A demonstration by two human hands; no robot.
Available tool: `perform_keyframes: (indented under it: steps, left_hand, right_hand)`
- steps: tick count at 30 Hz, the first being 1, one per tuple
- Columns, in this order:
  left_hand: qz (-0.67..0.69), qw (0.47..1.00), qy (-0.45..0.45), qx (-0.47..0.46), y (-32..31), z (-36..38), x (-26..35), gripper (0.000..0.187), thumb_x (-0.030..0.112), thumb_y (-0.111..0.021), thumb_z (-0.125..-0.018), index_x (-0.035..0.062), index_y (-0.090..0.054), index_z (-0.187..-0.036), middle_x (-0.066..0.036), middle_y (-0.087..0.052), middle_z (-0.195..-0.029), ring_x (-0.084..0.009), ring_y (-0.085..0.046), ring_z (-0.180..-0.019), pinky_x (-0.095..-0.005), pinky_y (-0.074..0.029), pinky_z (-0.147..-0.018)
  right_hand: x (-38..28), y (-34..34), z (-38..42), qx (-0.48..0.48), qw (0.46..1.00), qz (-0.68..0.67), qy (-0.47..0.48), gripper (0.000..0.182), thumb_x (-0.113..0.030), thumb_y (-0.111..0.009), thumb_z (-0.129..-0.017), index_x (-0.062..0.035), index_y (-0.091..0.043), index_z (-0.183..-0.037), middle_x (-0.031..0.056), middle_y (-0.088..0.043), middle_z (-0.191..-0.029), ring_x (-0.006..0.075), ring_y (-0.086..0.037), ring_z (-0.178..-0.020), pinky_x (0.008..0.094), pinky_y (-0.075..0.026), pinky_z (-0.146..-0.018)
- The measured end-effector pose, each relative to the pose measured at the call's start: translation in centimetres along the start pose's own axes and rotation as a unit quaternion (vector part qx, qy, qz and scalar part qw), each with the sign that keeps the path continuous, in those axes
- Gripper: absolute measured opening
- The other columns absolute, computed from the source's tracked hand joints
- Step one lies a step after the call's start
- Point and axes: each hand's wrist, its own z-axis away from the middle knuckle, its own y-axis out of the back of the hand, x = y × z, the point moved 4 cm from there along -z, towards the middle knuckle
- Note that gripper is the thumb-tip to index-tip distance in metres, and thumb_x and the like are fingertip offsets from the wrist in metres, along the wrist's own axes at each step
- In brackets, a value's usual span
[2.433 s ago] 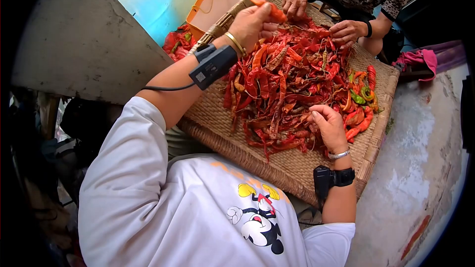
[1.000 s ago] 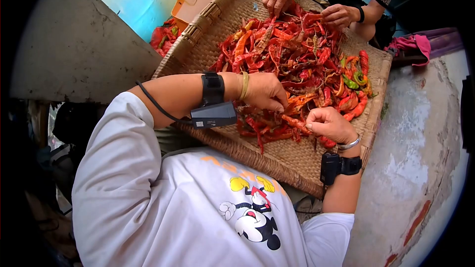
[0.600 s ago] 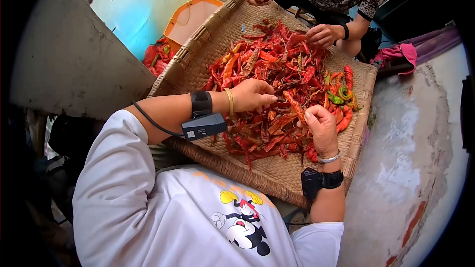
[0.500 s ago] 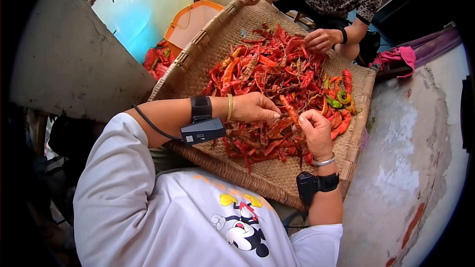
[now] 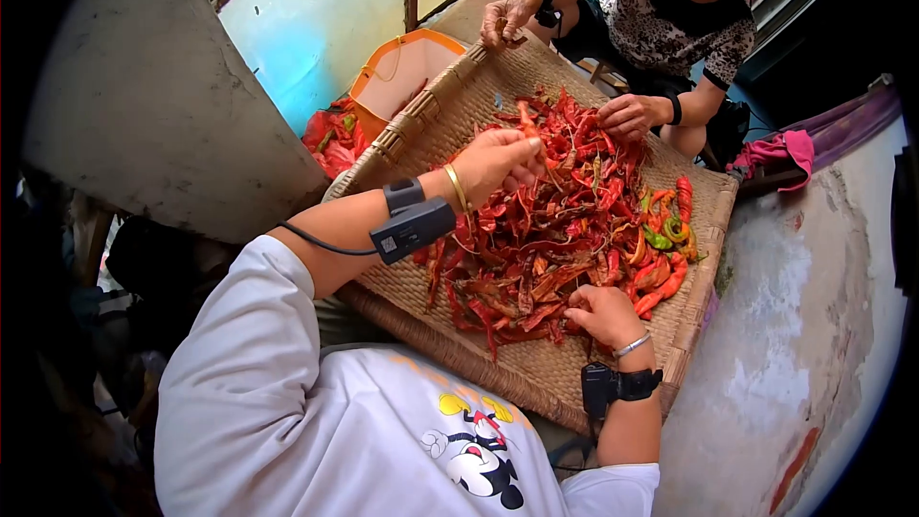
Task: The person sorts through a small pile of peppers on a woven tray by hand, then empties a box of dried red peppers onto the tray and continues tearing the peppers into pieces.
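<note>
A heap of dried red chili peppers (image 5: 536,254) covers the middle of a woven bamboo tray (image 5: 421,289). My left hand (image 5: 493,168), with a gold bracelet at the wrist, is raised over the heap's far left part. Its thumb and fingers pinch an orange-red chili pepper (image 5: 527,122) that points up and away from me. My right hand (image 5: 608,314), with a silver bracelet, rests low at the heap's near right edge. Its fingers are bent together against the peppers, and what lies between them is hidden.
Fresher red and green chilies (image 5: 670,230) lie along the tray's right side. Across the tray, a co-worker's hand (image 5: 627,117) touches the heap; the other hand (image 5: 509,19) holds a dark, shrivelled piece at the rim. An orange-rimmed container (image 5: 407,67) and a red bag (image 5: 335,139) stand left.
My left hand has moved up and away from my right hand, carrying a chili pepper. My right hand has dropped to the near edge of the heap. The view has shifted slightly.
</note>
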Motion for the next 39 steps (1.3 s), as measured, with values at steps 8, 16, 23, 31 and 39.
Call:
perform_keyframes:
  steps: [8,16,23,31,39]
  left_hand:
    - [0.104,0.983,-0.072,0.133,5.9,-2.1,2.4,0.024,0.018,-0.045,-0.088,0.0046,-0.044,-0.108,-0.002,-0.057,-0.082,-0.0075,-0.053,-0.062,-0.0187,-0.046,-0.052]
    - [-0.365,0.911,0.095,-0.169,-1.0,0.5,-4.9,0.032,0.017,-0.051,-0.085,0.004,-0.05,-0.114,-0.005,-0.059,-0.096,-0.0099,-0.057,-0.071,-0.0234,-0.047,-0.066]
    - [-0.354,0.89,-0.011,-0.286,-3.5,2.6,-5.4,0.031,0.014,-0.057,-0.081,0.001,-0.053,-0.11,-0.004,-0.062,-0.088,-0.0111,-0.059,-0.072,-0.0252,-0.048,-0.069]
    - [-0.264,0.909,0.1,-0.306,-5.0,4.3,-6.4,0.023,0.023,-0.059,-0.081,0.001,-0.061,-0.086,0.0,-0.059,-0.07,-0.005,-0.053,-0.06,-0.02,-0.045,-0.055]
    - [-0.171,0.923,0.167,-0.301,-4.7,4.4,-6.6,0.015,0.02,-0.058,-0.082,0.0056,-0.06,-0.079,0.003,-0.057,-0.064,-0.0044,-0.052,-0.056,-0.0179,-0.041,-0.049]
  right_hand:
    - [0.2,-1.8,-0.6,-0.123,0.983,0.111,-0.086,0.042,-0.021,-0.065,-0.071,-0.0054,-0.049,-0.107,0.0181,-0.059,-0.089,0.0321,-0.055,-0.088,0.0402,-0.045,-0.075]
    - [1.4,-1.9,-1.2,-0.039,0.982,0.184,-0.027,0.015,-0.017,-0.062,-0.069,-0.0042,-0.056,-0.074,0.0133,-0.059,-0.071,0.0315,-0.057,-0.072,0.0407,-0.046,-0.063]
    - [-0.8,0.9,-0.2,0.0,0.958,-0.285,-0.018,0.012,-0.013,-0.058,-0.076,-0.0014,-0.055,-0.077,0.0013,-0.055,-0.063,0.0086,-0.054,-0.054,0.0223,-0.043,-0.051]
    - [-2.7,-1.2,-1.1,0.045,0.86,-0.507,0.012,0.016,-0.014,-0.05,-0.084,-0.0012,-0.059,-0.091,0.0007,-0.057,-0.066,0.0058,-0.051,-0.052,0.0178,-0.041,-0.048]
    - [-3.8,-0.8,-1.1,0.09,0.812,-0.576,0.034,0.014,-0.008,-0.054,-0.082,-0.001,-0.056,-0.094,0.0017,-0.056,-0.064,0.0055,-0.049,-0.05,0.0168,-0.039,-0.045]
